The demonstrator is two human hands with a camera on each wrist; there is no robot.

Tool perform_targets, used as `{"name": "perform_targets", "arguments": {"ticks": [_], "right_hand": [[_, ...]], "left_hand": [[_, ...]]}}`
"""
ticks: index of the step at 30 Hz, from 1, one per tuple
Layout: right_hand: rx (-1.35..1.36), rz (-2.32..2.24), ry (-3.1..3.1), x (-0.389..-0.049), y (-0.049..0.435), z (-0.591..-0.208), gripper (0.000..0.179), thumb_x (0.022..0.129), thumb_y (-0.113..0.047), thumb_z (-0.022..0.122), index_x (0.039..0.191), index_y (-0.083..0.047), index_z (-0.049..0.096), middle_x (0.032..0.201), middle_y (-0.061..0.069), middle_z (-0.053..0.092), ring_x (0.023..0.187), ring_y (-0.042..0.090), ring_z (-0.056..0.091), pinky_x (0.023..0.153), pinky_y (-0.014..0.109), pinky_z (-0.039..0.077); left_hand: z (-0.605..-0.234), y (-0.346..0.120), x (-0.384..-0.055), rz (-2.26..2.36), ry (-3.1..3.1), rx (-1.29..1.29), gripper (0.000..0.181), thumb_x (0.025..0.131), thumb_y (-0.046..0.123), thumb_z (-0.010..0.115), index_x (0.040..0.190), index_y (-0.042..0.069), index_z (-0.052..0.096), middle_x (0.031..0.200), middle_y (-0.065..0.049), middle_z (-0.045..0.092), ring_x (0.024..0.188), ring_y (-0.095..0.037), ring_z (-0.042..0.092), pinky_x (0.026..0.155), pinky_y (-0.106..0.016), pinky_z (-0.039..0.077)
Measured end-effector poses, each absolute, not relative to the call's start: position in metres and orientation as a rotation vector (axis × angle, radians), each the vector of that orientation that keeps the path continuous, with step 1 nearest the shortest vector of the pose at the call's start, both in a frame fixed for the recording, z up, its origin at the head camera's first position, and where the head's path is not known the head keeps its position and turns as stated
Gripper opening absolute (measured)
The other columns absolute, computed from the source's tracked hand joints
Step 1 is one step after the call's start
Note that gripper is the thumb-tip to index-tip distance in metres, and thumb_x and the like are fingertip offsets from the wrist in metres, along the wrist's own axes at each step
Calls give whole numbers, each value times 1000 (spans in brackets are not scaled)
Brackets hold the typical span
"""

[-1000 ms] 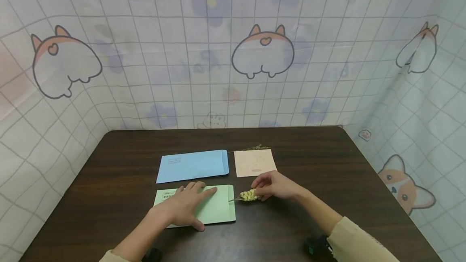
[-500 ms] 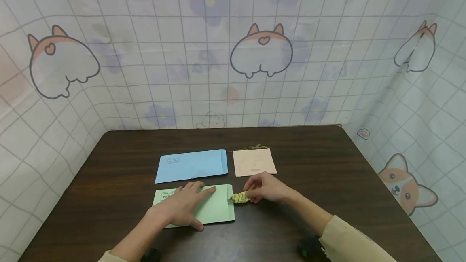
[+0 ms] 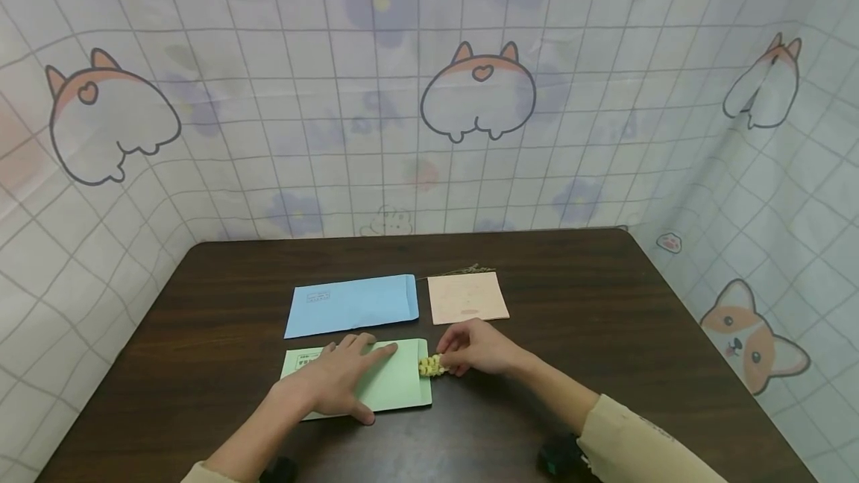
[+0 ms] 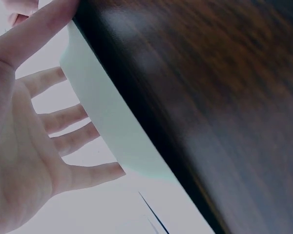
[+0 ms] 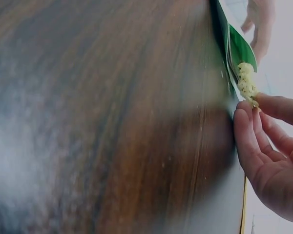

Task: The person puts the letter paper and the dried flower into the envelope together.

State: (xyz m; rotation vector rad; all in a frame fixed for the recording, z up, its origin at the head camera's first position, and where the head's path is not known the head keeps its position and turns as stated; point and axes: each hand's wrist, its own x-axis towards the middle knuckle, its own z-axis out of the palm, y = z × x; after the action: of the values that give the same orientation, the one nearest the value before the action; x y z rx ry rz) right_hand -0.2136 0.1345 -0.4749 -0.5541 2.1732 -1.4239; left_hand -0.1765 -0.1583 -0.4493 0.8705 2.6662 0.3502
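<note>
A light green envelope (image 3: 396, 386) lies near the middle of the dark wooden table, with my left hand (image 3: 335, 379) resting on it, fingers spread. In the left wrist view my left fingers (image 4: 68, 139) reach across the envelope's face by its edge. My right hand (image 3: 479, 349) pinches a small yellow dried flower head (image 3: 431, 366) between thumb and fingertips at the envelope's right end. In the right wrist view the envelope's mouth (image 5: 241, 46) gapes, and the flower head (image 5: 246, 80) sits partly inside it. Its stem is hidden in the envelope.
Behind the green envelope lies a blue envelope (image 3: 352, 305). To the right of that is a peach-coloured card or envelope (image 3: 467, 298), with a thin dried sprig (image 3: 473, 270) along its far edge. A patterned white curtain (image 3: 389, 95) surrounds the table (image 3: 570, 282).
My right hand has moved left with the flower, whose stem has gone out of sight into the green envelope and whose head now reaches its mouth. The left hand stays put.
</note>
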Motion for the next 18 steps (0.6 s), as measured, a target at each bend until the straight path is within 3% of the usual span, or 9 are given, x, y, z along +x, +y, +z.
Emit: {"name": "perform_targets", "arguments": {"ticks": [18], "right_hand": [[-548, -1522, 2094, -210, 116, -479, 14, 93, -3, 75, 103, 3, 69, 87, 9, 70, 73, 21, 70, 70, 38, 61]], "left_hand": [[-451, -158, -176, 353, 2674, 866, 102, 73, 48, 92, 158, 20, 43, 148, -12, 42, 136, -34, 40, 105, -67, 35]]}}
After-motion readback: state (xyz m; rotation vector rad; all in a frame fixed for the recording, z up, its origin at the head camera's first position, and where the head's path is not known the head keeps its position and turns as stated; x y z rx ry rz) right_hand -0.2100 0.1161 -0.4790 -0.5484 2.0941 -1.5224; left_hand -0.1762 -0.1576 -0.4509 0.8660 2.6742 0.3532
